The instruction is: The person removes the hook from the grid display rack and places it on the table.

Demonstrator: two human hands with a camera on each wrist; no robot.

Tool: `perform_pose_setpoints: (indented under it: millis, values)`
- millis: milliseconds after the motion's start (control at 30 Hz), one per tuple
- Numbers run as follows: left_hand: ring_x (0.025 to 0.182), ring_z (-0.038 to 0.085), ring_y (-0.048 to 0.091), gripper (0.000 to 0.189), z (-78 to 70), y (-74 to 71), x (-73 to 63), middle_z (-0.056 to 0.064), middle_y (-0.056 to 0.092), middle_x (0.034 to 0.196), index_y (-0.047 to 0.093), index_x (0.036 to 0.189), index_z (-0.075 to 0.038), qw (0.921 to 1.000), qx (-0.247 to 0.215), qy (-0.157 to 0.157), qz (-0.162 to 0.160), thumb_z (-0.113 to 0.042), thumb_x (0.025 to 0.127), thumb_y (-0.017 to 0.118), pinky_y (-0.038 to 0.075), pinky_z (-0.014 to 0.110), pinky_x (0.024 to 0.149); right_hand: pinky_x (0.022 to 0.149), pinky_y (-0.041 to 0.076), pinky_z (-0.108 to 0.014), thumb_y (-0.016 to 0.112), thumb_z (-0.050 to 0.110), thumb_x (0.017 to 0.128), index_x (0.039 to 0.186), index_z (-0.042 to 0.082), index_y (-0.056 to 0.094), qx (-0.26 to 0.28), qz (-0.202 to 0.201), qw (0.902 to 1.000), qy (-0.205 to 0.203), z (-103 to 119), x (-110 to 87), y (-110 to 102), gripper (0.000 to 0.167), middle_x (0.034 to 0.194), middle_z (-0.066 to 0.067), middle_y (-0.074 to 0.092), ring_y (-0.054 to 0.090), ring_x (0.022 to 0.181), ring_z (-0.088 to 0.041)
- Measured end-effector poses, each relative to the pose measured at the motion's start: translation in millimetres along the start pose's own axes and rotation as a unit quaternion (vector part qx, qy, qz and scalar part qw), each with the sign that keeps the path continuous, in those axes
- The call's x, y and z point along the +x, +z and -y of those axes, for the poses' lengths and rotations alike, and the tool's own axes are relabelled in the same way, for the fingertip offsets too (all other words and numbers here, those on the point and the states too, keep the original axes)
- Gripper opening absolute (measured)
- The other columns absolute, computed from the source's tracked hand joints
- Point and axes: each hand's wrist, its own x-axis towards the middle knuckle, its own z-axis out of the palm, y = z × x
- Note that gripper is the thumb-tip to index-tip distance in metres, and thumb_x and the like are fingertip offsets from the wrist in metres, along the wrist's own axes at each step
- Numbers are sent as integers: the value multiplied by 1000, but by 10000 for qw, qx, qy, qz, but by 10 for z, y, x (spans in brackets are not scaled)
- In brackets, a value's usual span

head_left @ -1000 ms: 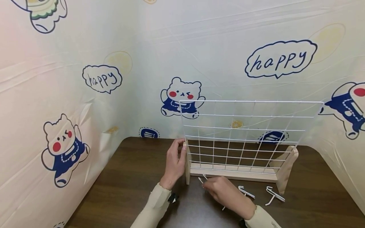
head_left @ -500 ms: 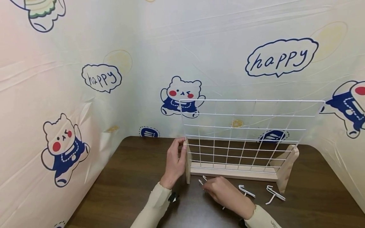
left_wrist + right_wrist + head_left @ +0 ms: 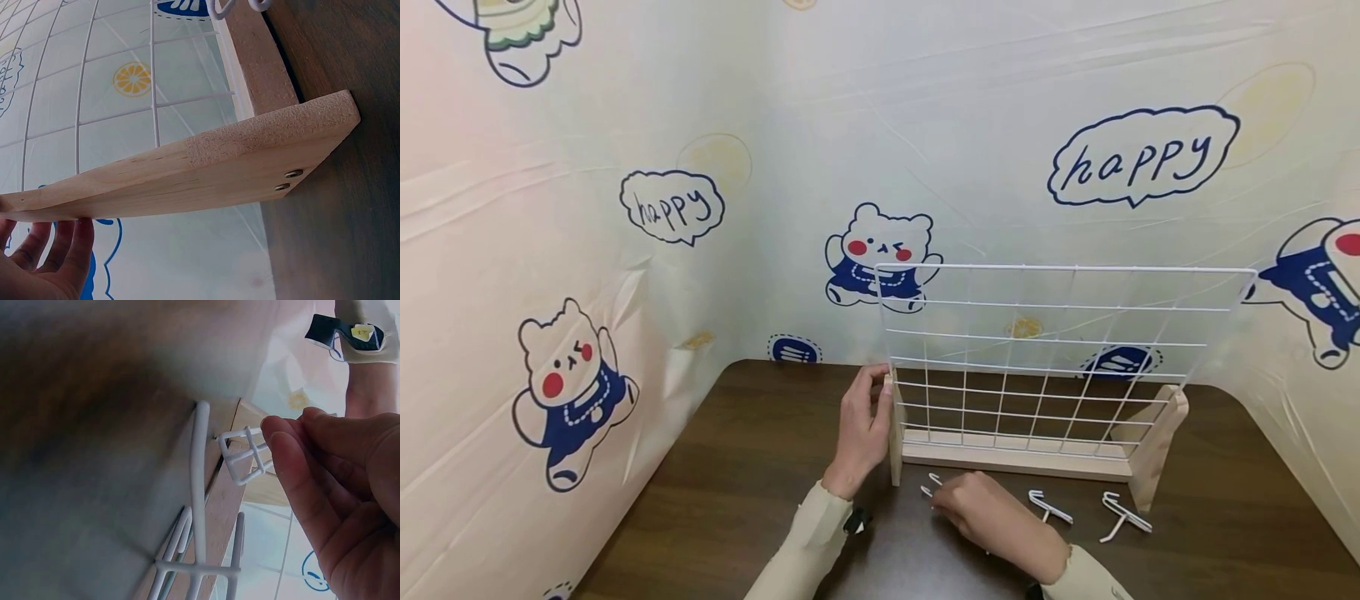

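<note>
A white wire grid panel (image 3: 1037, 375) stands in a wooden base with two side supports. My left hand (image 3: 859, 429) grips the top of the left wooden side support (image 3: 896, 433); in the left wrist view its fingers (image 3: 75, 256) lie against the support's outer face. In front of the base, my right hand (image 3: 996, 517) pinches a white wire hook (image 3: 240, 456), its two bent tips pointing left, apart from the grid. Two more white hooks, one nearer (image 3: 1051, 507) and one farther right (image 3: 1126, 515), lie on the table. Part of the right hand hides the held hook.
The dark brown wooden table (image 3: 722, 500) runs under everything. Behind and to the left hangs a printed cloth (image 3: 760, 100) with cartoon bears. A small white tip below the right wrist is mostly hidden by the arm.
My right hand has lowered slightly, and the hook tips have dropped a little away from the base toward me. The left hand keeps its grip on the support.
</note>
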Motion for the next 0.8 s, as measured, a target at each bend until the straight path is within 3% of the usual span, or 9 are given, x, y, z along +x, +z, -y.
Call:
perform_pose_setpoints:
  millis: [267,567,800]
  values:
    - [103,22,68,24,-19,-3,-5,11,68,118,61,128,-5,10000,33,6,-7,-12,108,51,64,40,88,54,40,-8,76,9,91,72,18,68,109,277,9995,41,23,19,20,22,66,12,66,51,62,9]
    - [103,22,69,24,-13,-2,-4,12,68,118,61,128,-3,10000,31,26,2,-12,108,51,65,40,87,55,40,-6,78,9,89,70,18,68,212,229,9995,-86,26,20,39,23,65,14,65,50,61,11]
    - [103,22,69,26,-8,4,-4,12,68,120,61,128,0,10000,27,89,-29,-12,108,51,64,40,87,57,40,-4,77,9,91,72,17,70,515,441,9977,-66,32,10,43,21,67,12,67,50,64,13]
